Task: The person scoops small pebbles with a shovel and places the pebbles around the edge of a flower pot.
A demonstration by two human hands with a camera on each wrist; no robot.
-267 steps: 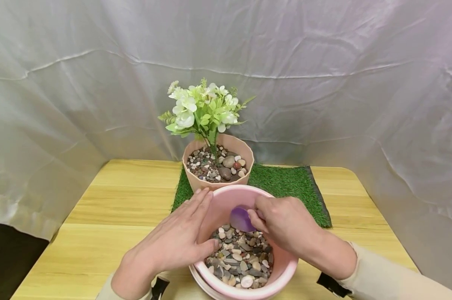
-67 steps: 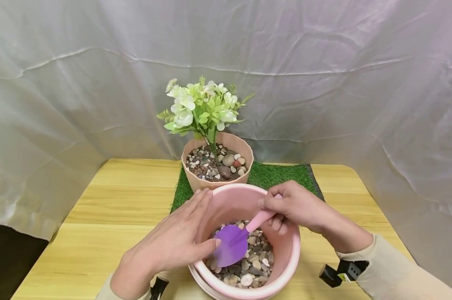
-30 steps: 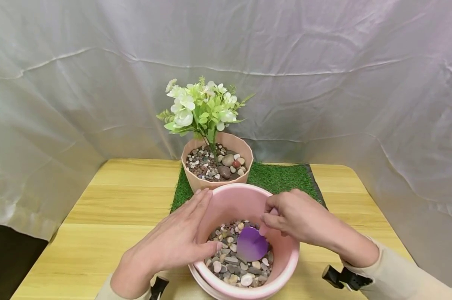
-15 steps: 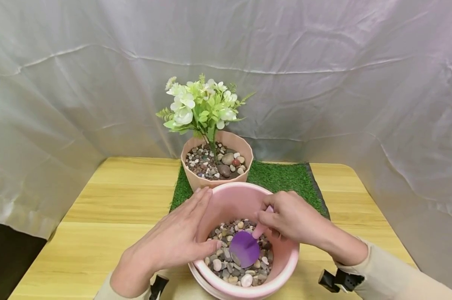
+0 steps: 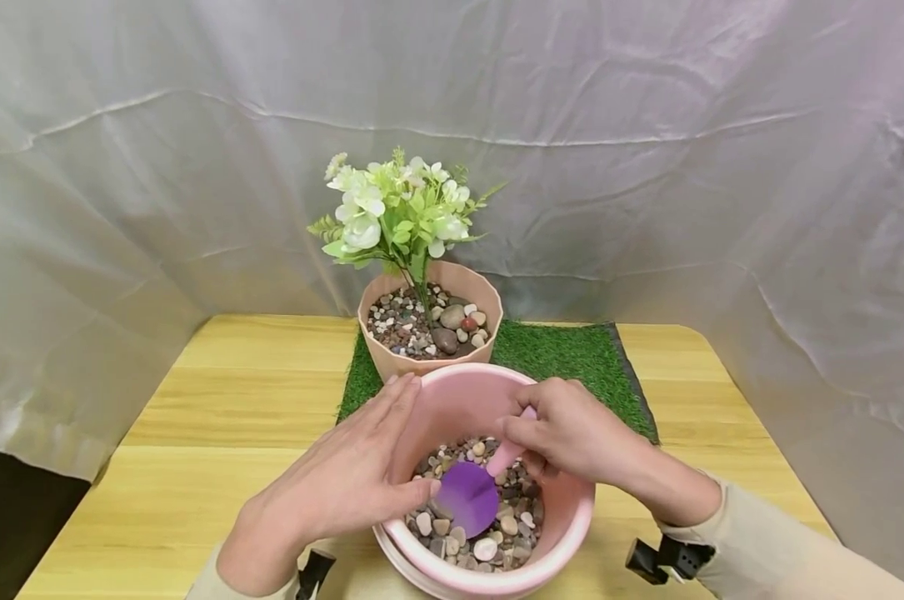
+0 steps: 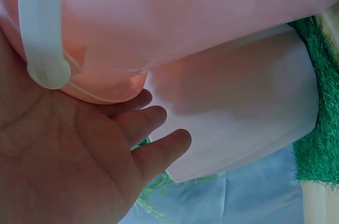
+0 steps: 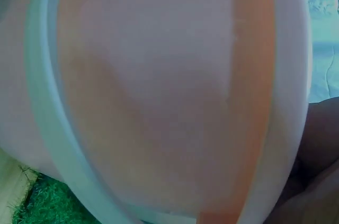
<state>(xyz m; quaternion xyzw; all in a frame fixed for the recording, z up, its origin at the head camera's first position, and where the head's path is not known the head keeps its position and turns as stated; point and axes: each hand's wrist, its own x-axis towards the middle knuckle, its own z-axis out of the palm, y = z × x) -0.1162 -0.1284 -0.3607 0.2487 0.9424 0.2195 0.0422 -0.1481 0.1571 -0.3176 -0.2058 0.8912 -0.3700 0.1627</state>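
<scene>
Purple-bladed plastic scoop with a pink handle (image 5: pixel 468 500) lies inside a round pink plastic bucket (image 5: pixel 466 408), its blade over a bed of mixed grey, tan and white pebbles (image 5: pixel 507 525). The bucket is at the near side of a pale yellow wood-grain bench (image 5: pixel 219 400). Behind and at both sides hangs creased silver-grey fabric (image 5: pixel 571 208), with a dark patch (image 5: pixel 24 508) past the bench's near left corner.

The head view alone looks into the bucket. There the right hand (image 5: pixel 571 429) pinches the scoop's handle, and the left hand (image 5: pixel 339 487) lies with straight fingers along the bucket's left rim. The left wrist view adds the palm, three fingertips a little apart, and a whitish curved bail (image 6: pixel 41 28) ending in a round pivot on the bucket. In the right wrist view the bucket's outer wall fills most of the frame.

Just beyond the bucket, a peach faceted planter (image 5: pixel 402 365) holds gravel, larger smooth stones and white flowers with green leaves (image 5: pixel 414 217). It stands on a green artificial-grass mat (image 5: pixel 571 358); the bucket hides the mat's near middle. Whether the left thumb touches the blade, I cannot tell.
</scene>
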